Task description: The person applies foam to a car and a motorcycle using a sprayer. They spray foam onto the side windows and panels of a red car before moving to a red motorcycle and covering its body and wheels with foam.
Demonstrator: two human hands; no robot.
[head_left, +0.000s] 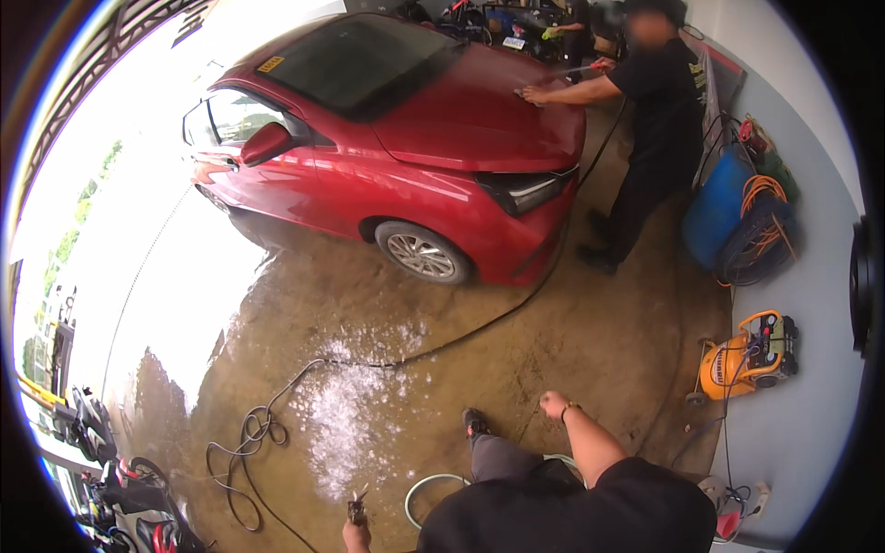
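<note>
left hand [356, 535] gripping; right hand [554, 404] curled

Markings logged. (1) Windshield [359, 69] of red car [341, 189]: yellow label [270, 64], dark print, at the upper corner on the near side; too small to read. (2) Orange compressor [716, 370]: dark block lettering along tank side. (3) White plate [513, 43], bluish characters, beyond hood [461, 120]'s far edge; illegible. (4) Co-worker's dark shirt [666, 120]: pale lettering on back, blurred.

Car [461, 115] ahead | hose [396, 362] on floor [516, 341] | compressor [733, 367] right | motorcycle [138, 498] left
</note>
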